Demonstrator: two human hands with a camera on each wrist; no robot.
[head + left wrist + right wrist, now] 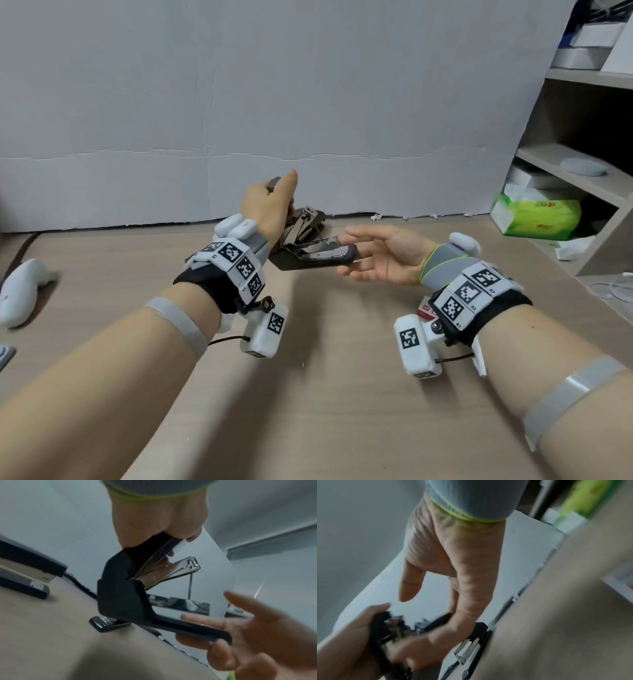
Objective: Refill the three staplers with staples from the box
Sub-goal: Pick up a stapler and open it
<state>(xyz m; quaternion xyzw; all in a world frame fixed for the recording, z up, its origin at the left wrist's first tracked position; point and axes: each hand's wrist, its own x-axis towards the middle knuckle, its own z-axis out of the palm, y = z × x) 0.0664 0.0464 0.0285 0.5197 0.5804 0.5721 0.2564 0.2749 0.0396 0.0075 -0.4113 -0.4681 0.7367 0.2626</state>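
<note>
At the far left of the tabletop [325, 394] lies a white controller [20, 291], untouched. In the left wrist view a closed stapler [25, 572] rests on the wood further left, and the tip of another [102, 623] peeks out behind the one being worked on. The left hand [267, 205] grips the raised top arm of the open stapler [308, 250], fingers curled round it and holding it swung up so the metal staple channel lies exposed. Just right of it, the right hand [383, 257] has its fingers spread and relaxed, reaching to the front end of the stapler's base, touching or cradling it; motion blur in the wrist views makes the exact contact hard to judge. A red and white box [426, 310], probably the staples, sits mostly hidden under the right wrist. Further right stands a shelf [582, 164] with a green tissue pack [537, 216]. The task looks to be in its loading stage: one stapler opened, no staple strip visibly in hand.
</note>
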